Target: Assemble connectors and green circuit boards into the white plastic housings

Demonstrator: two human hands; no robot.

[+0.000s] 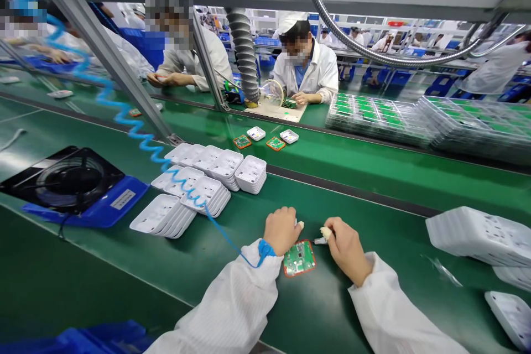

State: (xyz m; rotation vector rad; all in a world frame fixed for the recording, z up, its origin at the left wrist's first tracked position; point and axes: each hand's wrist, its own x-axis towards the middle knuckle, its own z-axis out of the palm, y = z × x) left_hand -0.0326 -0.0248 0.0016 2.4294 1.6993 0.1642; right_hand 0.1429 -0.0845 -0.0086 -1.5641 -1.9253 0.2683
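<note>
A green circuit board [299, 258] with an orange-red edge lies flat on the green bench top between my two hands. My left hand [282, 230] is closed just above the board's upper left corner. Its fingers curl away from view, with a pale finger cot on the thumb; whatever they hold is hidden. A blue wrist strap [265, 251] with a coiled cord circles that wrist. My right hand [345, 246] pinches a small silvery-white piece [321, 241], whose tip points at the board's upper right corner. Pale finger cots cover some of its fingertips.
Stacked white plastic shells [207, 191] stand left of my hands, more white shells [481, 235] at right. A black fan [78, 177] sits far left. Boards and shells lie on the green conveyor [357, 157]. Beyond it, co-workers sit near trays of boards [373, 113].
</note>
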